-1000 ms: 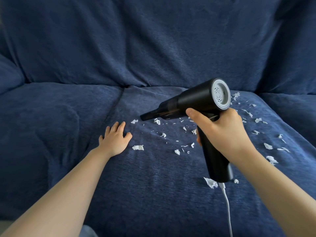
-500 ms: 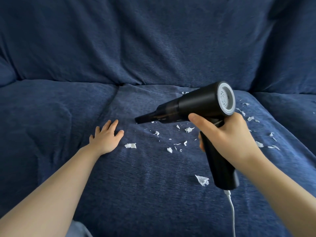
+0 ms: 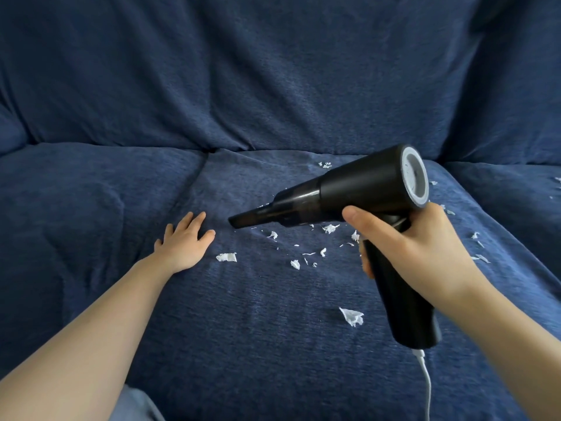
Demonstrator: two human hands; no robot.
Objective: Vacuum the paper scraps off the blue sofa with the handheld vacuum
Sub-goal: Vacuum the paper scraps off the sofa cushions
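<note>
Filling nearly the whole view is the dark-blue, nubby-fabric sofa (image 3: 91, 299), w/ its middle seat cushion right in front of you. That's where the mess sits.

Next in size: the black, pistol-shaped handheld vacuum (image 3: 349, 189) w/ a grey-ringed round rear cap. You hold it above the cushion, tapered nozzle pointing left & slightly down, tip near the fabric but can't tell if it touches. A thin white cord (image 3: 426, 381) hangs from the base of the grip.

Your right hand (image 3: 419, 247) is wrapped tight round the vacuum's handle, thumb laid forward along the body. Your left hand (image 3: 185, 244) lies flat on the cushion, fingers straight & spread, holding nothing, just left of the nozzle tip; looks like it's bracing or smoothing the cover.

Smallest: the torn white paper scraps (image 3: 329, 228). A loose cluster lies under & just beyond the barrel. One bigger bit (image 3: 226, 257) sits just right of your left hand, another (image 3: 352, 316) lies nearer you, beside the handle. More are strung along the cushion's right side (image 3: 475, 235), a few at the back near the seam (image 3: 326, 165), and a couple on the far-right cushion (image 3: 558, 179).

Progress, as a judgement: early to mid at best. The left cushion shows no scraps, but plenty remain on the middle one & at the right edge, so most of the pass is left. Work the central cluster, then the two big bits, then back seam & right side.
</note>
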